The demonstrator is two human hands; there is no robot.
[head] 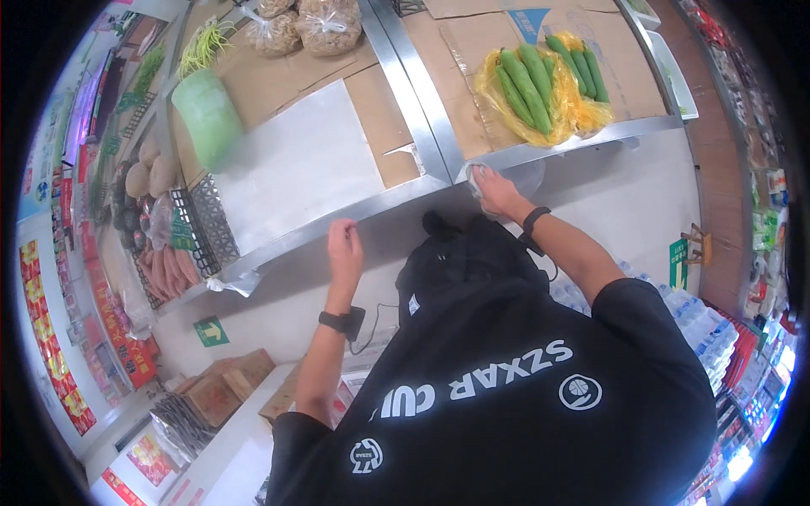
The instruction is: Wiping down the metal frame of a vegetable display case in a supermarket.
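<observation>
My right hand (495,191) grips a pale cloth (467,175) against the metal front edge (405,193) of a produce stand, close to where two sections meet. Beside it hangs a clear plastic bag (531,178). Just in front of the same edge, my left hand (345,248) is raised with its fingers loosely curled; whether anything small is between them cannot be made out. A white sheet (304,158) lies on the left section, next to a large pale green gourd (207,120). On the right section, long green gourds (525,85) rest in a yellow plastic bag (573,117).
Bags of dried food (329,28) sit at the back left. Black crates (212,212) hold sweet potatoes (166,272) and other vegetables. Cardboard boxes (215,389) stand low on the left, packs of water bottles (690,322) on the right. A wooden stool (698,246) is farther right.
</observation>
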